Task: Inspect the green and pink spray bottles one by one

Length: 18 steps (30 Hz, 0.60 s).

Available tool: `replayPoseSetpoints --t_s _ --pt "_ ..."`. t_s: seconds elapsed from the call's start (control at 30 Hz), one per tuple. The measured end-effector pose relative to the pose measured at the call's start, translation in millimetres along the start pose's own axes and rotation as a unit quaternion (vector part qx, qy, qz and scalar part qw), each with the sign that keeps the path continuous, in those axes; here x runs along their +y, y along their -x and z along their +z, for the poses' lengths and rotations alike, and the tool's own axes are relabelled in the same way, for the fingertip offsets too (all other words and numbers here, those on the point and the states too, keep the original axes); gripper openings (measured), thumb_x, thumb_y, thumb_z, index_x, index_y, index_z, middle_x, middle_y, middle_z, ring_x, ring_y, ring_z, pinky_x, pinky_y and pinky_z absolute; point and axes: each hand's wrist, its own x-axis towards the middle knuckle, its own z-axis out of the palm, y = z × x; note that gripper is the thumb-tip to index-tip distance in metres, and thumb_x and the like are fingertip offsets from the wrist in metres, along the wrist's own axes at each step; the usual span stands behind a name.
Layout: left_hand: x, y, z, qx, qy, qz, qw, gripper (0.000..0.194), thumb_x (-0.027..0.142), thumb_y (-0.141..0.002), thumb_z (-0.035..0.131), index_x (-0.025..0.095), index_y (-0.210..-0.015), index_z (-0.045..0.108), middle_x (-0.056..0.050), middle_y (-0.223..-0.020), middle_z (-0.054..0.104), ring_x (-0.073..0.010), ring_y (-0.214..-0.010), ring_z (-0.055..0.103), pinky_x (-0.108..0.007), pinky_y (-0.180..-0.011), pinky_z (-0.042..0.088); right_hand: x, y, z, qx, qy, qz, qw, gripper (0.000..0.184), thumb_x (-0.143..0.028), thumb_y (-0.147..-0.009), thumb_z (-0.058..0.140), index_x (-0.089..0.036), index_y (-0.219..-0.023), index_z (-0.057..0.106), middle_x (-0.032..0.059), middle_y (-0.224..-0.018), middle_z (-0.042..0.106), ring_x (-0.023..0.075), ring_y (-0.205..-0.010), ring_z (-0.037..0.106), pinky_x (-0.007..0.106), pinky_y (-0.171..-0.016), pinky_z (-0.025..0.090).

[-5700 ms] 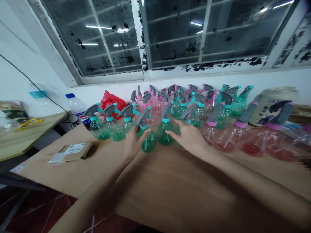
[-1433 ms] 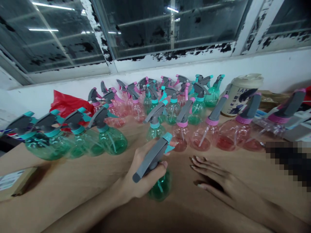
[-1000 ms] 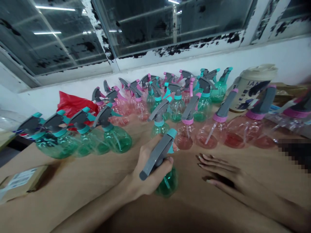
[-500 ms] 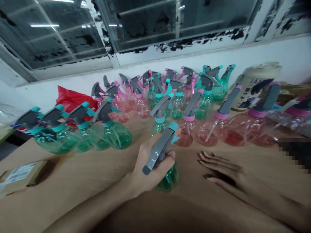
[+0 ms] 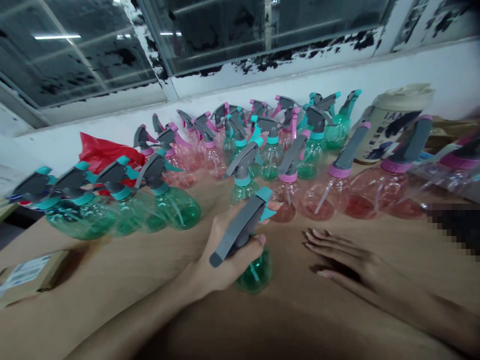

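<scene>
My left hand [image 5: 221, 250] is wrapped round the neck of a green spray bottle [image 5: 258, 275] with a grey and teal trigger head, near the table's front. The bottle stands upright or nearly so; the hand covers its neck. To its right, my right hand [image 5: 345, 257] lies palm down with fingers stretched out, holding nothing. Just beyond the held bottle stands another green spray bottle [image 5: 243, 187], beside a pink spray bottle [image 5: 287, 197]. More pink bottles continue the row to the right.
Several green spray bottles [image 5: 178, 207] line the left side of the wooden table [image 5: 150, 270]. More pink and green ones crowd the back, near a red plastic bag [image 5: 108, 155]. A cream canister [image 5: 392, 117] stands back right; a small labelled cardboard box [image 5: 32, 275] lies at left.
The view has shifted slightly. The held bottle and both hands stay in nearly the same place on the table.
</scene>
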Motion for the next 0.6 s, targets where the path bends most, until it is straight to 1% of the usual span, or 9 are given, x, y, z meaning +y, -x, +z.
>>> replayPoseSetpoints --t_s 0.07,0.13,0.2,0.23,0.37,0.5,0.6 --pt "-1.3 0.4 -0.8 0.002 -0.016 -0.004 1.0 0.024 0.016 -0.072 0.051 0.023 -0.093 0.06 0.0 -0.079 0.06 -0.0164 -0.068 0.057 -0.03 -0.066 0.049 0.4 0.8 0.5 -0.002 0.005 0.0 1.0 0.047 -0.037 -0.085 0.053 -0.024 -0.13 0.046 0.0039 -0.134 0.048 0.0233 -0.123 0.044 0.045 -0.101 0.039" --pt "-2.4 0.8 -1.0 0.009 -0.027 -0.012 1.0 0.014 0.019 -0.072 0.051 0.022 -0.083 0.059 0.001 -0.069 0.057 -0.0155 -0.059 0.053 -0.03 -0.059 0.048 1.0 1.5 1.1 -0.007 0.012 0.0 1.0 0.047 -0.037 -0.085 0.052 -0.022 -0.13 0.046 0.0047 -0.134 0.048 0.0236 -0.123 0.043 0.046 -0.101 0.039" --pt "-2.8 1.0 -1.2 0.013 -0.027 -0.015 0.999 0.007 0.021 -0.071 0.051 0.022 -0.076 0.055 0.001 -0.066 0.055 -0.0152 -0.056 0.052 -0.029 -0.056 0.046 1.3 2.0 1.4 -0.011 0.013 0.002 1.0 0.048 -0.037 -0.085 0.052 -0.023 -0.13 0.046 0.0048 -0.135 0.047 0.0239 -0.124 0.042 0.046 -0.101 0.038" --pt "-2.7 0.9 -1.3 0.012 -0.027 -0.012 0.999 0.005 0.021 -0.071 0.051 0.022 -0.075 0.054 0.001 -0.067 0.055 -0.0154 -0.058 0.052 -0.029 -0.057 0.047 1.3 2.1 1.4 -0.013 0.013 0.003 1.0 0.048 -0.037 -0.085 0.053 -0.023 -0.131 0.045 0.0044 -0.136 0.046 0.0239 -0.125 0.041 0.046 -0.102 0.037" --pt "-1.0 -0.6 -2.1 0.005 -0.025 0.006 1.0 0.004 0.019 -0.071 0.05 0.023 -0.072 0.049 0.0 -0.074 0.056 -0.0167 -0.068 0.056 -0.03 -0.064 0.049 0.4 1.5 0.9 -0.013 0.001 0.008 1.0 0.049 -0.035 -0.085 0.054 -0.025 -0.132 0.044 0.003 -0.136 0.045 0.0236 -0.125 0.041 0.046 -0.103 0.037" --pt "0.4 -1.1 -2.4 -0.002 -0.024 -0.013 1.0 0.008 0.017 -0.072 0.05 0.023 -0.07 0.044 0.001 -0.069 0.052 -0.0153 -0.062 0.053 -0.028 -0.059 0.048 -0.4 1.1 0.4 -0.002 -0.004 0.007 1.0 0.049 -0.035 -0.084 0.054 -0.025 -0.131 0.045 0.0031 -0.135 0.047 0.0241 -0.124 0.043 0.046 -0.102 0.038" --pt "-0.1 0.5 -1.9 0.0 -0.02 -0.025 0.999 0.008 0.017 -0.074 0.047 0.024 -0.079 0.048 0.002 -0.068 0.052 -0.0145 -0.057 0.052 -0.027 -0.055 0.046 -0.9 1.3 -0.4 -0.008 0.011 0.001 1.0 0.049 -0.036 -0.085 0.053 -0.022 -0.131 0.045 0.0042 -0.136 0.046 0.0241 -0.124 0.042 0.046 -0.101 0.038"
